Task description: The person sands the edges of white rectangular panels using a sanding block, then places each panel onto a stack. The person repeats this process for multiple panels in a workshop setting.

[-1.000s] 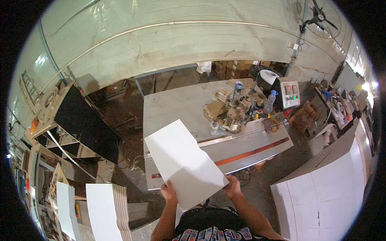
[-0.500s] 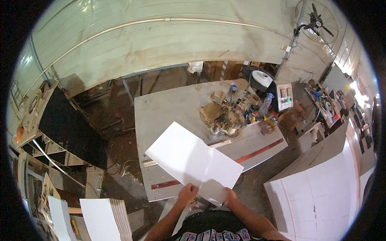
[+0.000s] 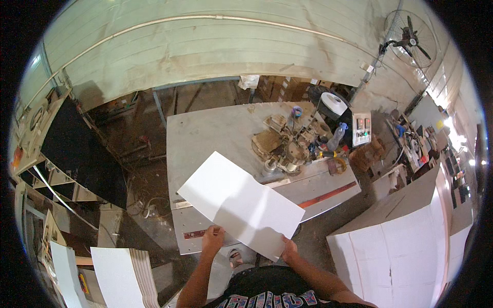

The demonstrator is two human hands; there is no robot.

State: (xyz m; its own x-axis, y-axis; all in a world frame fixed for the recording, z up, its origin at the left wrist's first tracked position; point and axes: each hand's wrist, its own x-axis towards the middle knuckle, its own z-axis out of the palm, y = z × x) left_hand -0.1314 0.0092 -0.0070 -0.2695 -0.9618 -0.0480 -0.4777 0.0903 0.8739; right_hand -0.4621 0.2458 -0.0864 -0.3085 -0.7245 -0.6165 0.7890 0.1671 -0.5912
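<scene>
A white rectangular board (image 3: 246,200) hangs tilted in front of me, its far corner over the grey work table. My right hand (image 3: 288,248) grips the board's near right corner, thumb on the upper face. My left hand (image 3: 213,238) is closed at the board's left edge, fingers curled. Anything inside that hand is too small or hidden to make out. Beyond the board, a metal machine (image 3: 292,146) with several fittings stands on the grey table (image 3: 205,131).
Stacked white boards (image 3: 118,277) stand at lower left, and a large pale stack (image 3: 395,251) at right. A clear bottle (image 3: 338,136), a control box (image 3: 361,128) and a white roll (image 3: 334,102) sit behind the machine. A fan (image 3: 411,41) hangs upper right.
My left hand has slid leftward and outward along the board's edge. My right hand still holds the near corner. The whole view has shifted slightly.
</scene>
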